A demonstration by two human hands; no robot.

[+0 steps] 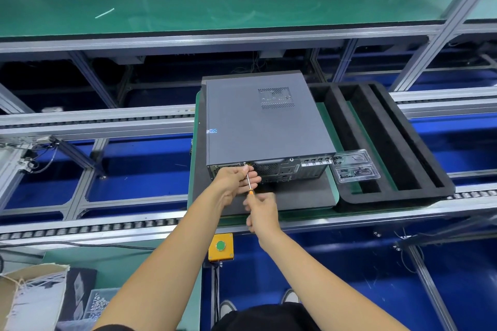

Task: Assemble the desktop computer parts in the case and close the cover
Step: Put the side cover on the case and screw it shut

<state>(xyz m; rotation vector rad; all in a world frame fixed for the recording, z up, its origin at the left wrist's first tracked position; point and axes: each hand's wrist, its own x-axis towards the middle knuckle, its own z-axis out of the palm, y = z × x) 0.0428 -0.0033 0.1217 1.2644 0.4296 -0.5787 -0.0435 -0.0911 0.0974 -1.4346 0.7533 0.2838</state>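
- Grey steel computer case (266, 121) lies on its side in the middle of the frame, on a dark mat over a green pallet (330, 121) on the roller line; its cover is already on, rear panel facing the person.
- Left hand (236, 179) rests at the upper left of the rear panel, its fingers pinching the thin shaft of the screwdriver (249, 181) near the tip to steady it.
- Right hand (259, 209), lower in the frame, has its grip clamped round the orange handle; it is blurred, so finger detail is unclear.
- Step in hand, as I judge it: driving a cover screw into the rear edge. Doing it well means keeping the shaft square to the panel, pressing in while turning, and letting the left fingers guide only, not brake. Stop once snug so the thread is not stripped.
- Count: one case, one screwdriver, two hands at work.
- One clear plastic tray (355, 166) with two pockets of small dark screws sits just right of the case; their number is too small to tell.
- One black foam insert (403, 142) with long slots lies at the right; one yellow box with a green button (221, 247) sits below.
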